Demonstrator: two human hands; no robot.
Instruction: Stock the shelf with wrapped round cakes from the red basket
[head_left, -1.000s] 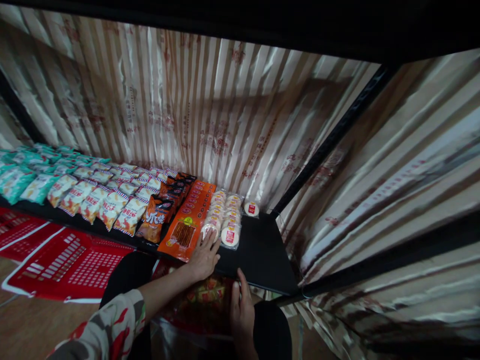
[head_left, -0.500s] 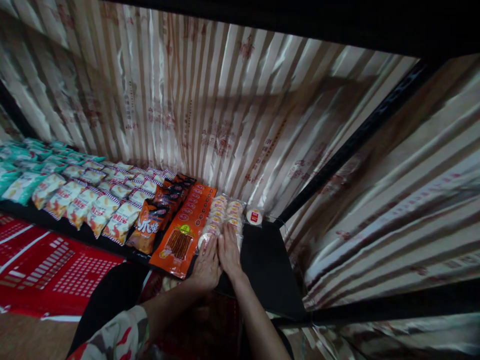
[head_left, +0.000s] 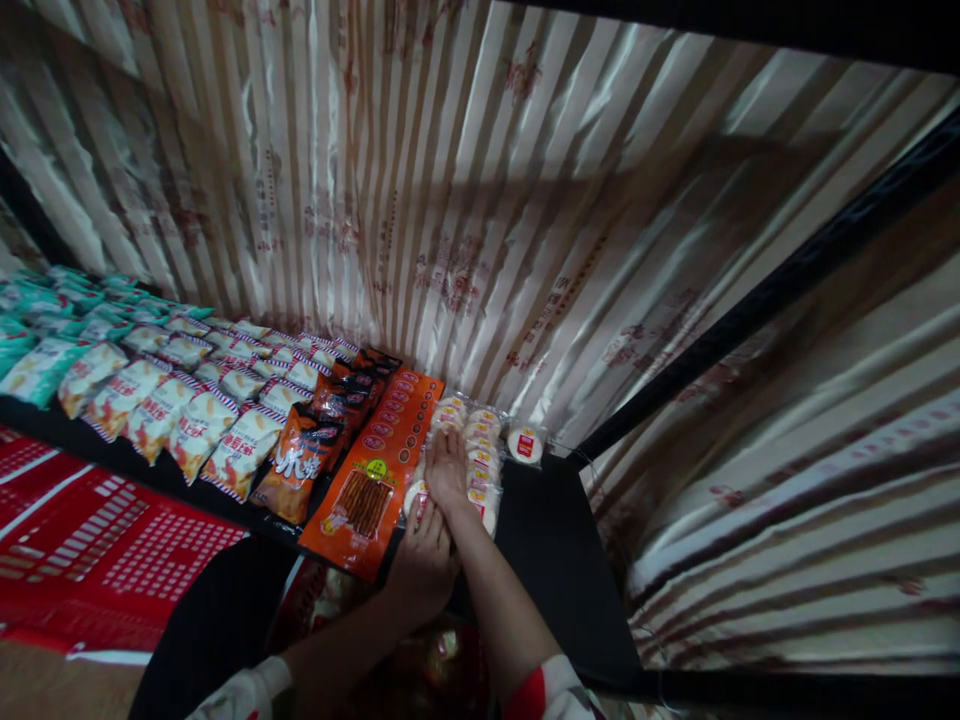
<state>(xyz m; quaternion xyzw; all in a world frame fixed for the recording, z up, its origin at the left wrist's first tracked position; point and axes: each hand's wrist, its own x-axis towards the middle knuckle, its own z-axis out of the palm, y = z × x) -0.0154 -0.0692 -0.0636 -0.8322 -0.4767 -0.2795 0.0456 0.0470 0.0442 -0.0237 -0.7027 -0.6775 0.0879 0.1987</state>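
Note:
Two rows of round white rice crackers (head_left: 484, 450) in clear wrappers with red-and-yellow labels lie overlapping on the black shelf. My right hand (head_left: 448, 470) rests flat on the left row, fingers stretched toward the back, closing on nothing. At that row's near end, my left hand (head_left: 424, 550) touches the front wrapper with its fingers laid out; part of this wrapper is hidden beneath them. Left of the rows, an orange snack packet (head_left: 375, 465) of brown sticks lies flat. A single wrapped cracker (head_left: 525, 443) sits apart, behind and right of the rows.
Orange-and-black snack bags (head_left: 296, 460), white striped bags (head_left: 240, 448) and teal bags (head_left: 45, 365) fill the shelf's left part. A black post (head_left: 750, 320) slants at right. Striped sheeting (head_left: 450, 200) hangs behind. A red crate (head_left: 112, 550) is below left.
My right hand has shifted from the right row of crackers to the left one, uncovering the right row. My left hand has drawn slightly nearer to me. The view has turned slightly.

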